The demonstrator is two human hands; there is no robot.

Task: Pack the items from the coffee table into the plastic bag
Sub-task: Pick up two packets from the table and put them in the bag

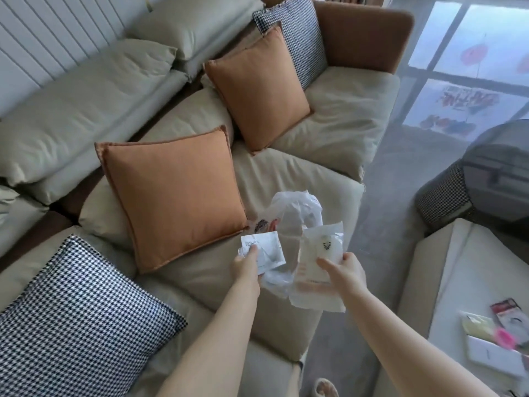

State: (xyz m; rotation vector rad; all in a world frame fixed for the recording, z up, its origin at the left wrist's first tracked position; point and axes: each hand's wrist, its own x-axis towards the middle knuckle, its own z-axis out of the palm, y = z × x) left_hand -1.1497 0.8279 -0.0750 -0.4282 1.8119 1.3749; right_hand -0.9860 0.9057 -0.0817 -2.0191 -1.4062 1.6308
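Observation:
A thin translucent plastic bag [294, 213] lies crumpled over the front of the sofa seat. My left hand [246, 263] pinches a small white sachet [264, 252] with printed lettering, held at the bag's left side. My right hand [342, 272] grips a larger pale packet [316, 262] with an orange lower band, held upright just right of the bag. A small patterned item [263, 224] lies on the cushion beside the bag. On the coffee table [446, 282] at the right lie a white flat box [492, 355], a yellow-green packet [476, 325], a red-edged packet [509, 315] and a pink object [505, 336].
The beige sofa [343, 121] carries two orange cushions [174, 196] and houndstooth cushions [71, 319]. A dark wicker chair [486, 179] stands at the right by the window. Grey floor runs between sofa and table. A slipper [325, 388] shows at the bottom edge.

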